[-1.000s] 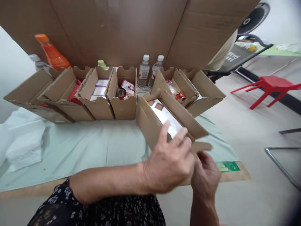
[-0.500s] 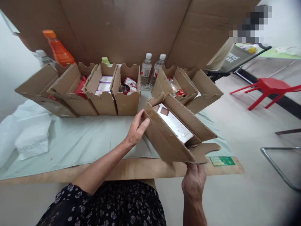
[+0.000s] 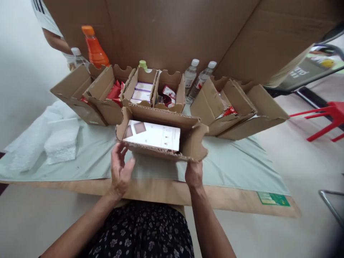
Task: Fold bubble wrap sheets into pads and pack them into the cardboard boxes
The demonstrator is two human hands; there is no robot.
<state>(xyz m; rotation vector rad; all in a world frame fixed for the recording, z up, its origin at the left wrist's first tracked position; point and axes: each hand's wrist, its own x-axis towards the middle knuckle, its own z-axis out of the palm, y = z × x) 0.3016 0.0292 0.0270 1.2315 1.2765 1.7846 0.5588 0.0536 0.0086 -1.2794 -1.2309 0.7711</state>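
Cardboard bin in both hands, held lengthwise above the pale green cloth, in front of the middle of a row of similar bins. A white box with brown squares printed at one end lies inside it, toward the bin's left end. The right hand grips the bin's right end from below, its fingertips hidden under the cardboard. The left hand is open, thumb spread, with its fingers up against the underside of the left end

Behind, four open bins stand to the left, holding red packets, white-and-purple boxes and a red-and-white packet. Two clear bottles with white caps come next, then two more bins on the right. An orange bottle stands behind the left bins. Bubble-wrapped packs lie on the cloth at far left, and a green card lies on the table's wooden edge at right
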